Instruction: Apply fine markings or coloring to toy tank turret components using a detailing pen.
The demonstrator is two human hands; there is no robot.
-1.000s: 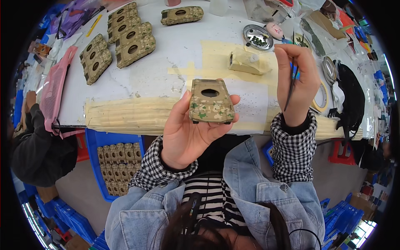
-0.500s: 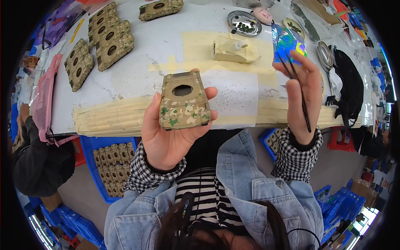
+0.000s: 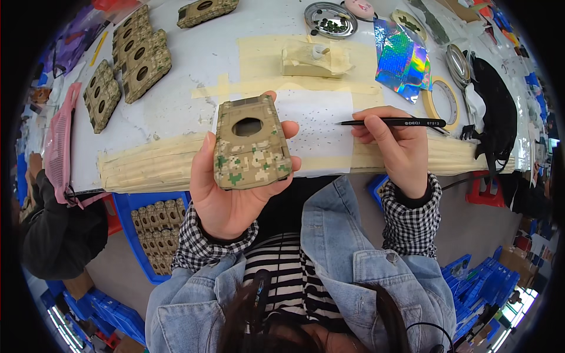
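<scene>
My left hand (image 3: 226, 203) grips a camouflage-patterned toy tank hull (image 3: 252, 154), its round opening facing up, above the table's front edge. Between the thumb and fingers of my right hand (image 3: 399, 147) is a pair of black tweezers (image 3: 406, 122), lying almost level with the tips to the left. Those tips hover over or touch a white paper sheet (image 3: 303, 159) strewn with many tiny dark bits; I cannot tell whether they pinch one.
More camouflage hulls (image 3: 141, 72) stand at the far left. A taped block (image 3: 312, 60), a round metal dish (image 3: 347, 32) of small dark parts, shiny holographic film (image 3: 406, 65) and a tape roll (image 3: 432, 105) lie beyond the sheet. A blue crate (image 3: 125, 215) holds more hulls below.
My right hand has moved left and turned; the tweezers swung from upright to nearly level, tips now at the paper. The hull in my left hand shifted slightly left in the picture.
</scene>
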